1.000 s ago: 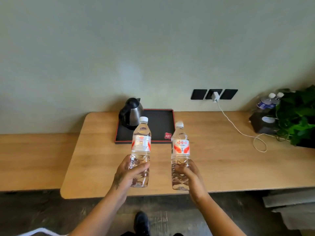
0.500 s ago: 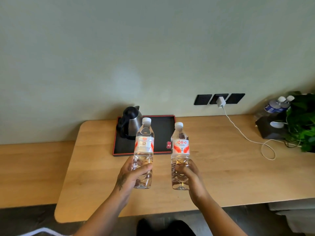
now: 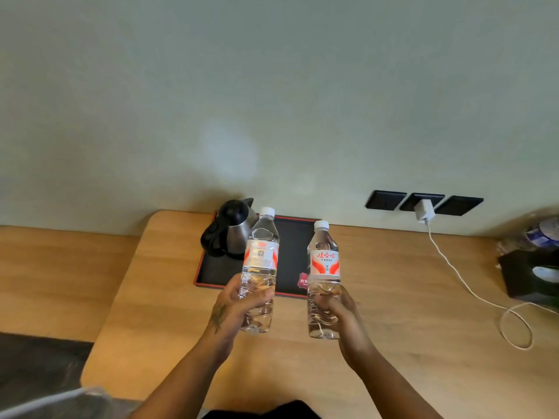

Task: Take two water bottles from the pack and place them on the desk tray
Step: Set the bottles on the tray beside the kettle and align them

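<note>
I hold two clear water bottles with white caps and red-and-white labels, both upright above the wooden desk. My left hand grips the lower half of the left bottle. My right hand grips the lower half of the right bottle. Just beyond them lies the black desk tray with a red rim, near the wall. Both bottles hover at the tray's near edge, above the desk and apart from the tray. The pack is out of view.
A steel kettle with a black handle stands on the tray's left part. A small red card lies near the tray's front edge. A white charger and its cable run across the desk on the right, by a dark box and more bottles.
I have stepped closer to the desk. Both bottles have moved forward toward the tray and now overlap its near edge in view. My grips are unchanged.
</note>
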A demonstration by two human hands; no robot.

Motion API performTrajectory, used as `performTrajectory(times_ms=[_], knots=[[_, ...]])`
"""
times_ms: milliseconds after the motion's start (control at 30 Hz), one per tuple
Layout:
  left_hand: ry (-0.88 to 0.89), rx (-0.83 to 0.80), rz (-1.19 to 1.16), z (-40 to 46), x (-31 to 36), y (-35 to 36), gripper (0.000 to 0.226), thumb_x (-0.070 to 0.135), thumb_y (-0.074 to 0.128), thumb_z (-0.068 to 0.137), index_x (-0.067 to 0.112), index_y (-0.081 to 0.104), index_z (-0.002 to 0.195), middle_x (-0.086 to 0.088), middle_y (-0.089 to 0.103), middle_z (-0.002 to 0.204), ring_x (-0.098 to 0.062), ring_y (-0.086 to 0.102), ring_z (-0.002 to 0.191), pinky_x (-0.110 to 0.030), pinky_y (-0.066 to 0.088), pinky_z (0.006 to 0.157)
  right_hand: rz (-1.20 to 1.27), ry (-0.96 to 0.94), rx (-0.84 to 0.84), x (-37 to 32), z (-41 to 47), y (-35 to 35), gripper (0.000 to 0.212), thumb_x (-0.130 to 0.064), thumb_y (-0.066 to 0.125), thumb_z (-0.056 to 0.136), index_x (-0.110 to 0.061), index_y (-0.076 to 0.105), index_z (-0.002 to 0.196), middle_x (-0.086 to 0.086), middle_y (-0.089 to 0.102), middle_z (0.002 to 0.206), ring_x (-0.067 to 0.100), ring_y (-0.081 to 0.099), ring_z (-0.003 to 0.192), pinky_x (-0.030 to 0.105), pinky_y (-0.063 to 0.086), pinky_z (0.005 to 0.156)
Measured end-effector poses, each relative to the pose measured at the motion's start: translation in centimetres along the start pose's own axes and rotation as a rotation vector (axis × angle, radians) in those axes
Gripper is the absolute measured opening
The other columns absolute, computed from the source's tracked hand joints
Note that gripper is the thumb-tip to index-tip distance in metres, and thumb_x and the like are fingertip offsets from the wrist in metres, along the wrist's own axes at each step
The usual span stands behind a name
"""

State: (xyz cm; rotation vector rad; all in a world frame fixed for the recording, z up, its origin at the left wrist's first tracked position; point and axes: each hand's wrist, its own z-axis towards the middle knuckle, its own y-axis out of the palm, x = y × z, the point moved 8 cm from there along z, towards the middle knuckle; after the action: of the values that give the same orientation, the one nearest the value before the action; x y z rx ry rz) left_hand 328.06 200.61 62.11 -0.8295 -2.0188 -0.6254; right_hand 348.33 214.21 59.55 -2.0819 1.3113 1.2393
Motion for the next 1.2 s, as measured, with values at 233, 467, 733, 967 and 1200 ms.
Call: performTrajectory(times_ms=[233, 467, 733, 967, 1200], knots=[[-0.036, 0.004, 0.002, 2.3, 0.2, 0.1, 0.051, 0.051, 0.096, 0.058, 0.049, 0.081, 0.106, 0.000, 0.087, 0.111, -0.021, 0.086, 0.092, -0.026, 0.065, 0.066, -0.013, 0.003, -0.027, -0.6, 2.3, 0.9, 0.073, -0.045, 0.080, 0.058, -0.016, 0.073, 0.125, 0.013, 0.082, 0.110, 0.020, 0.078, 0.087, 0.037, 0.060, 0.074], [-0.038, -0.048, 0.037, 6.2, 0.7, 1.0, 0.060, 0.052, 0.096, 0.061, 0.044, 0.080, 0.118, 0.003, 0.086, 0.116, -0.022, 0.083, 0.105, -0.039, 0.063, 0.082, -0.040, -0.010, -0.015, -1.4, 5.4, 1.1, 0.079, -0.046, 0.084, 0.063, -0.021, 0.068, 0.136, 0.011, 0.079, 0.126, 0.036, 0.073, 0.120, 0.056, 0.056, 0.105], [0.078, -0.109, 0.286, 17.8, 2.2, 3.1, 0.064, 0.012, 0.102, 0.072, 0.027, 0.074, 0.127, 0.001, 0.086, 0.118, -0.021, 0.081, 0.113, -0.038, 0.062, 0.099, -0.193, -0.074, -0.099, -2.9, 15.0, 0.2, 0.074, -0.006, 0.083, 0.077, -0.015, 0.058, 0.147, 0.013, 0.077, 0.132, 0.023, 0.075, 0.120, 0.034, 0.059, 0.097], [0.159, -0.095, 0.377, 26.6, -0.8, 5.5, 0.074, 0.004, 0.104, 0.067, 0.022, 0.072, 0.131, 0.001, 0.085, 0.120, -0.016, 0.078, 0.113, -0.035, 0.057, 0.102, -0.326, -0.147, -0.084, -1.8, 23.2, -1.8, 0.083, -0.005, 0.086, 0.080, -0.026, 0.052, 0.153, -0.002, 0.073, 0.141, 0.023, 0.067, 0.134, 0.044, 0.055, 0.110], [0.297, -0.091, 0.389, 30.5, -3.2, 7.1, 0.079, 0.005, 0.105, 0.065, 0.028, 0.071, 0.132, 0.000, 0.079, 0.134, -0.017, 0.074, 0.125, -0.051, 0.058, 0.112, -0.475, -0.179, -0.047, 0.2, 28.0, -3.1, 0.080, -0.001, 0.088, 0.084, -0.013, 0.050, 0.154, 0.005, 0.067, 0.148, 0.019, 0.064, 0.137, 0.042, 0.053, 0.117]])
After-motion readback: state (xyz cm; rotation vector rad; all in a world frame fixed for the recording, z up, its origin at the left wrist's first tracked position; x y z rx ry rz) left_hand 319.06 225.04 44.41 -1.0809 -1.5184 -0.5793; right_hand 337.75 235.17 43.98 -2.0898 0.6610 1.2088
